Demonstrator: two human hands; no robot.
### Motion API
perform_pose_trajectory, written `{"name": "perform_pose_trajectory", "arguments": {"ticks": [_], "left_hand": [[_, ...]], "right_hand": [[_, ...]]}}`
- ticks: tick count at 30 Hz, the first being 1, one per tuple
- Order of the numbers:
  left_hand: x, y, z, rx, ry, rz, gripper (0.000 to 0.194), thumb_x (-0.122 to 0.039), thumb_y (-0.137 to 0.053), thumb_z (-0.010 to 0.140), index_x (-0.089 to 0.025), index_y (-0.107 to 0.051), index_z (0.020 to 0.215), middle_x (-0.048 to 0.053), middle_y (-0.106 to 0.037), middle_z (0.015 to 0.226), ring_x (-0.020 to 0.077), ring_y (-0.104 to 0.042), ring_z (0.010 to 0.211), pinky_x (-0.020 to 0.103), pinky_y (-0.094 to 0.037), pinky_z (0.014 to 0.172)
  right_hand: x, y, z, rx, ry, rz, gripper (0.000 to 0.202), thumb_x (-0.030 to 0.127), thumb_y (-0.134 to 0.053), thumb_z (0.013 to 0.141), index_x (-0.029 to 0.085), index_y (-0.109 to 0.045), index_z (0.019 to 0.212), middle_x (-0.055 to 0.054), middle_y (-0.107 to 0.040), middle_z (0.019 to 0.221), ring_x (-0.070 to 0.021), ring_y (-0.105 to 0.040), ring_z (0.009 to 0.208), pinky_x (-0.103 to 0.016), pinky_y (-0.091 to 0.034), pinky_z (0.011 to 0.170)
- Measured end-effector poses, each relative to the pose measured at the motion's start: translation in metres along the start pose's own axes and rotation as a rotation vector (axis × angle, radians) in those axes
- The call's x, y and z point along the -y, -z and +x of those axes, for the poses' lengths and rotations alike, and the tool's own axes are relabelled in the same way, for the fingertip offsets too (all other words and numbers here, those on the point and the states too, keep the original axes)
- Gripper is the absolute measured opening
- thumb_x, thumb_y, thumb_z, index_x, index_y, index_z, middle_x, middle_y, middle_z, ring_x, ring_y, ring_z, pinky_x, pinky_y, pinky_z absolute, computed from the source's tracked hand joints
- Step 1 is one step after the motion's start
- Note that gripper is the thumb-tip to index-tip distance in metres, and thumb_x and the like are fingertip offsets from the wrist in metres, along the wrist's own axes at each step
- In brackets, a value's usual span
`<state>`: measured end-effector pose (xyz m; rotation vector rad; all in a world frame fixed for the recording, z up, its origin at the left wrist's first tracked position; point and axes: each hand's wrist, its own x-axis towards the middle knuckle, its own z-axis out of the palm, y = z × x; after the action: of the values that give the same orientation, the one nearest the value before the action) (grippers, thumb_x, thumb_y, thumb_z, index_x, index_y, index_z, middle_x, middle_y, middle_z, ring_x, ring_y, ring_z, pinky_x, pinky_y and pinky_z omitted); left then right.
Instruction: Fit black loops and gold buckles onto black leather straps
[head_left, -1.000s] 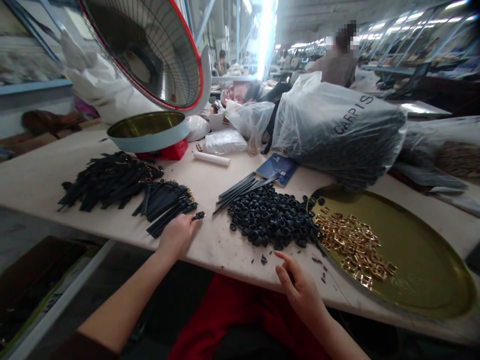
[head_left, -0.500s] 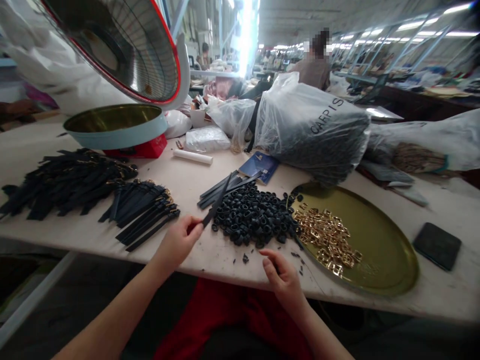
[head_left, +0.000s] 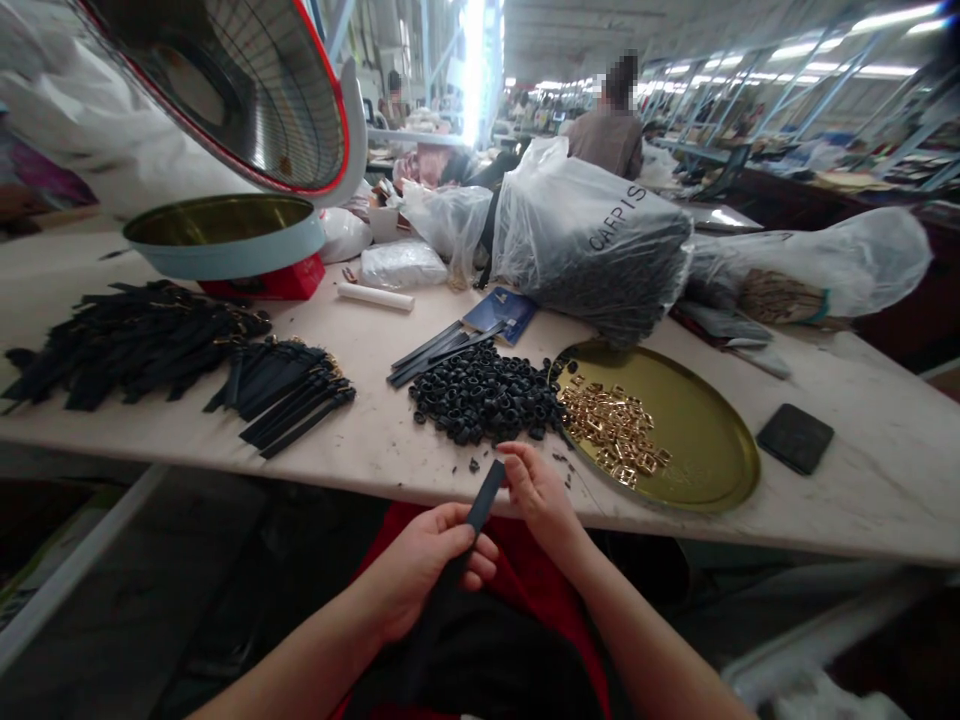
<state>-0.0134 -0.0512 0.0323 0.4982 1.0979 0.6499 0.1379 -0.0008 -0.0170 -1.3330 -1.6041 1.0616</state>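
Note:
My left hand [head_left: 442,555] grips a flat black strap [head_left: 486,497] in front of the table edge, over my lap. Beside the strap's upper end is my right hand [head_left: 540,495], its fingers bent close to the tip; whether they pinch anything is too small to tell. Just beyond lies a heap of small black loops [head_left: 491,395]. Gold buckles [head_left: 615,430] lie in an oval gold-coloured tray [head_left: 705,450] to the right. Several loose black straps [head_left: 427,352] rest behind the loops. Straps with gold fittings [head_left: 289,390] are fanned out on the left.
A larger strap pile [head_left: 135,340] is at the far left, below a round tin [head_left: 225,245] and a fan [head_left: 247,90]. Plastic bags [head_left: 592,240], a blue booklet [head_left: 501,314] and a white roll [head_left: 375,297] lie behind. A black phone-like object [head_left: 795,438] is at right. A person [head_left: 611,135] is in the background.
My left hand has brought the strap from beside the loop heap down and right, past the table edge. My right hand has moved up to the strap's end. The view has shifted.

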Motion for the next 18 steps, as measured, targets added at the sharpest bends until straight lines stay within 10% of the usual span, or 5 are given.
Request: {"name": "perform_pose_trajectory", "arguments": {"ticks": [4,8,13,18], "left_hand": [[-0.004,0.002,-0.005,-0.037,0.011,-0.041,0.014,-0.016,-0.055,0.076,-0.012,-0.054,0.089,0.003,-0.064,0.068,0.0061,-0.058,0.053,0.013,-0.042,0.048],[-0.006,0.008,-0.004,-0.061,0.026,-0.066,0.012,-0.014,-0.053,0.076,-0.011,-0.054,0.089,0.002,-0.063,0.067,0.0059,-0.058,0.052,0.012,-0.042,0.046],[-0.007,0.012,0.008,-0.07,0.045,-0.06,0.014,-0.009,-0.049,0.075,-0.011,-0.054,0.089,0.003,-0.064,0.067,0.0062,-0.058,0.052,0.012,-0.043,0.046],[-0.018,0.02,0.016,-0.038,-0.014,-0.235,0.022,-0.005,-0.054,0.074,-0.014,-0.055,0.094,0.0,-0.063,0.072,0.0068,-0.062,0.06,0.014,-0.048,0.053]], "right_hand": [[-0.003,0.01,0.033,0.011,0.196,-0.774,0.018,0.02,-0.045,0.084,0.018,-0.06,0.093,-0.007,-0.056,0.088,-0.0165,-0.054,0.077,-0.027,-0.039,0.069],[-0.01,0.006,0.049,0.095,0.215,-1.074,0.014,0.016,-0.047,0.083,0.018,-0.06,0.082,-0.007,-0.056,0.085,-0.0177,-0.054,0.077,-0.026,-0.037,0.067],[-0.013,0.007,0.05,0.128,0.26,-0.986,0.012,0.013,-0.046,0.082,0.015,-0.058,0.082,-0.01,-0.058,0.086,-0.0194,-0.054,0.08,-0.029,-0.038,0.072],[-0.006,0.015,0.031,0.013,0.033,-0.313,0.021,0.024,-0.051,0.079,0.014,-0.055,0.097,-0.006,-0.059,0.083,-0.0168,-0.055,0.074,-0.03,-0.042,0.07]]}}
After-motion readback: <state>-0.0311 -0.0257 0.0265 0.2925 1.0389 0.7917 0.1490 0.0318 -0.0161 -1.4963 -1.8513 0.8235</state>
